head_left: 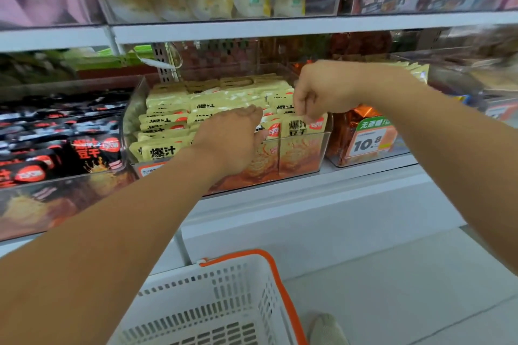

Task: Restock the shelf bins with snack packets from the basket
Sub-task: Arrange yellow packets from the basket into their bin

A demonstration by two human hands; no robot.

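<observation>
A clear shelf bin in the middle of the shelf is packed with rows of yellow snack packets. My right hand reaches over the bin's right front corner, and its fingertips pinch the top edge of an upright yellow packet. My left hand lies flat, fingers straight, pressing on the packets at the bin's front. The white basket with an orange rim sits below, near the bottom of the view; the part of its inside that shows holds no packets.
A bin of black snack packets stands to the left. A bin of orange packets with a 10.8 price tag stands to the right. An upper shelf with price tags hangs above. A shoe tip shows on the pale floor.
</observation>
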